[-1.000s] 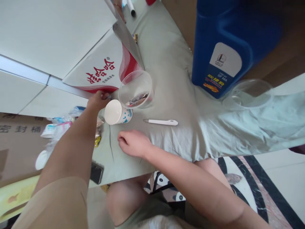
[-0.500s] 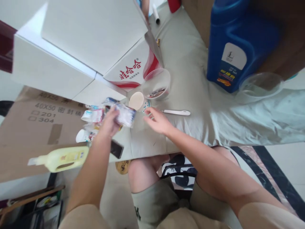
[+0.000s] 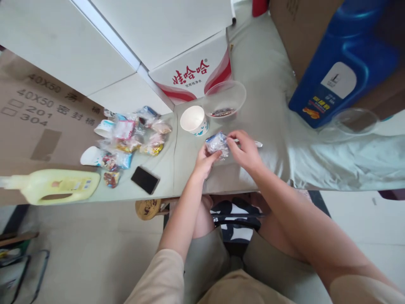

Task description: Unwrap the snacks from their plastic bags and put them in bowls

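Note:
Between my hands is a small clear plastic packet (image 3: 218, 143) with blue at its top edge; what it contains I cannot make out. My left hand (image 3: 205, 162) is closed round its lower left side. The fingers of my right hand (image 3: 243, 147) pinch its right edge. Just behind the packet stands an upright paper cup (image 3: 193, 120), white with blue marks. Beside the cup is a clear plastic bowl (image 3: 225, 99) with some dark, thin wrapped items (image 3: 223, 112) in it. A white handle (image 3: 257, 144) shows partly behind my right hand.
Several wrapped packets (image 3: 126, 135) and tipped paper cups (image 3: 91, 156) lie on the left. A phone (image 3: 145, 180) and a yellow bottle (image 3: 63, 185) lie near the front edge. White boxes (image 3: 193, 69) stand behind; a blue jug (image 3: 341, 71) and another clear bowl (image 3: 356, 122) are right.
My left hand has brought the packet rightward from the pile to in front of the cup. My right hand, empty before, now grips the packet too. The view has shifted.

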Demonstrator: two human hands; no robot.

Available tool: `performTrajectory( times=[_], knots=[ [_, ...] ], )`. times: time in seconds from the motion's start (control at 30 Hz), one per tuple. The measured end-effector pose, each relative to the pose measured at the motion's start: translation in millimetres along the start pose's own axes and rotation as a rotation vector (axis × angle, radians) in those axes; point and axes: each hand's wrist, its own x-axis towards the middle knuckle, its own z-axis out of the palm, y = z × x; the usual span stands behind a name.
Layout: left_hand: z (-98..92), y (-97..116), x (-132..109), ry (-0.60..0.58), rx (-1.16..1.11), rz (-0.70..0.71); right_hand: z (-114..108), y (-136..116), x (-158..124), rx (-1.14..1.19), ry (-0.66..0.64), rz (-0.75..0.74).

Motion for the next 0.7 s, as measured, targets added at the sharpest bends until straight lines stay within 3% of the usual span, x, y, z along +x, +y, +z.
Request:
performTrajectory(
  times=[0.17, 0.27, 0.43, 0.6, 0.7],
  knots=[
    [-13.5, 0, 14, 0.169, -0.076, 0.161, -22, 19, 3, -0.602, -0.030, -0.042],
    [-20.8, 5, 22, 0.232, -0.039, 0.193, -27, 32, 9, -0.750, -0.073, -0.061],
    [-20.7, 4, 30, 0.208, 0.060, 0.271, -26, 26, 18, -0.556, -0.048, -0.117],
    [-16.6, 4, 32, 0.119, 0.137, 0.328, -4, 4, 17, -0.406, -0.181, -0.215],
    [-23.6, 7, 32, 0.213, 0.073, 0.294, 0, 4, 18, -0.469, -0.198, -0.180]
  ],
)
